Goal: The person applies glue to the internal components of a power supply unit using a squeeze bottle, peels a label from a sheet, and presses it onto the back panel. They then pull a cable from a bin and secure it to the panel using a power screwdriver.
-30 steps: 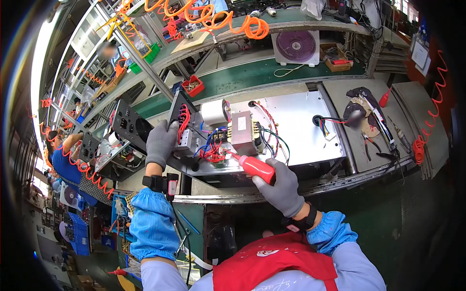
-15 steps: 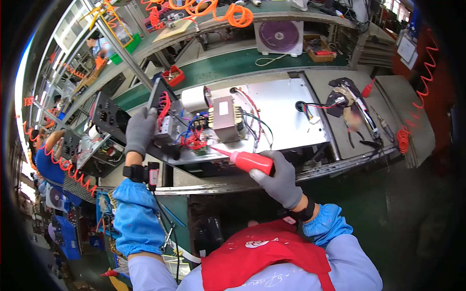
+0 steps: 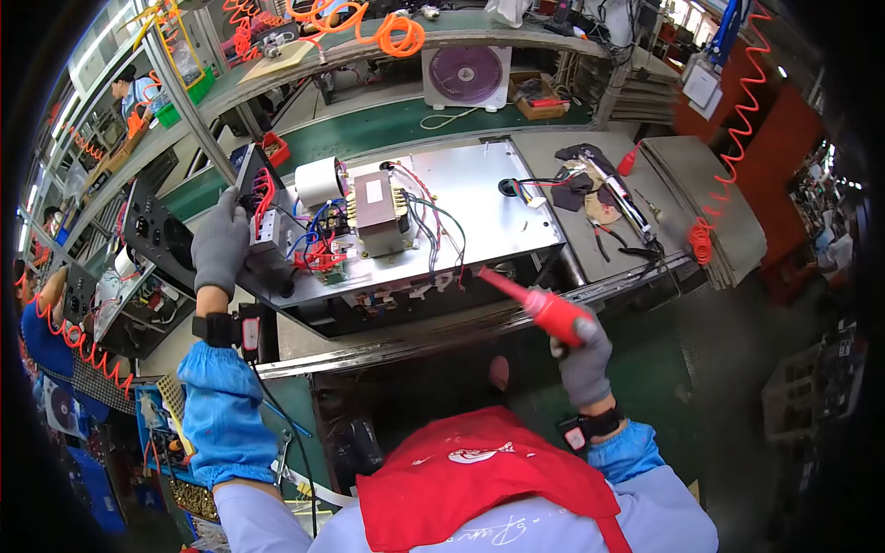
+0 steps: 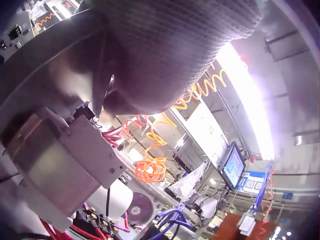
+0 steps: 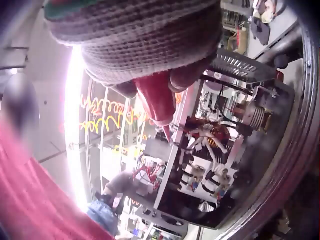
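In a grey glove, my left hand [image 3: 220, 243] rests on the black front panel [image 3: 247, 175] of an open metal chassis [image 3: 479, 212], its fingers over the panel's edge. The gloved right hand [image 3: 584, 361] grips a red squeeze bottle [image 3: 556, 316], held off the chassis in front of the bench, nozzle pointing up and left. On the chassis stand a transformer [image 3: 376, 214], a white cylinder [image 3: 318, 182] and red wires [image 3: 318, 261]. In the right wrist view the bottle [image 5: 156, 97] hangs below the glove, before the chassis side.
Pliers [image 3: 604, 241], a dark cloth [image 3: 573, 191] and another red bottle [image 3: 629, 159] lie right of the chassis. A second unit [image 3: 152, 221] stands at the left. Behind are a purple fan [image 3: 466, 76] and a red bin [image 3: 275, 149]. A coiled red hose [image 3: 701, 241] hangs at right.
My right hand has drawn the bottle away from the red wires, toward the right and nearer my body, and its nozzle is clear of the chassis. The left hand stays at the panel. The head view has shifted.
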Demonstrator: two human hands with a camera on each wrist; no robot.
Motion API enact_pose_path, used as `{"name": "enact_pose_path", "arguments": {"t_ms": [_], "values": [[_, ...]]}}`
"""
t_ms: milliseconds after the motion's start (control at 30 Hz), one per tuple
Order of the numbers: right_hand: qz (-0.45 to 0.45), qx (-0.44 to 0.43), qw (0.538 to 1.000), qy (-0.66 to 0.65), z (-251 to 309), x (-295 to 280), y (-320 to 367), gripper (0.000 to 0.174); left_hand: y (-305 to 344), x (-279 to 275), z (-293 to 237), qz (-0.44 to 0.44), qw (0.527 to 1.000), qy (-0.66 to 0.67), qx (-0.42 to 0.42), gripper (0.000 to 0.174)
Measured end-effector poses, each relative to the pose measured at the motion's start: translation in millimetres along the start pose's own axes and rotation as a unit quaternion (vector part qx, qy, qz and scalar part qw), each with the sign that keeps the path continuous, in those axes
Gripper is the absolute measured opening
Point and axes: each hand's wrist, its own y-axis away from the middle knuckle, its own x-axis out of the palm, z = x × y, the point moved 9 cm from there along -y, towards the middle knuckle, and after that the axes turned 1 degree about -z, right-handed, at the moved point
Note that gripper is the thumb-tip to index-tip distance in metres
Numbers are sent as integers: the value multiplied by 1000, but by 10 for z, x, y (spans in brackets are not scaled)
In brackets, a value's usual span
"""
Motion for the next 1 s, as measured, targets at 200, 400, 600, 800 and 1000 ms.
{"name": "enact_pose_path", "arguments": {"t_ms": [200, 400, 600, 800, 1000], "values": [[-51, -42, 972, -227, 269, 19, -777, 40, 357, 46, 116, -79, 993, -82, 12, 44], [-261, -298, 915, 75, 502, 93, -1343, 42, 559, 3, 120, -143, 986, -87, 22, 50], [-363, -307, 861, 181, 143, 2, -1743, 64, 688, -77, 1, -259, 964, -46, 41, 49], [-323, -361, 818, 310, 273, 303, -2688, 63, 791, -97, -231, -321, 946, -13, 35, 44], [-278, -279, 870, 299, 348, 454, -3315, 66, 612, 106, -338, -290, 953, -67, -48, 42]]}}
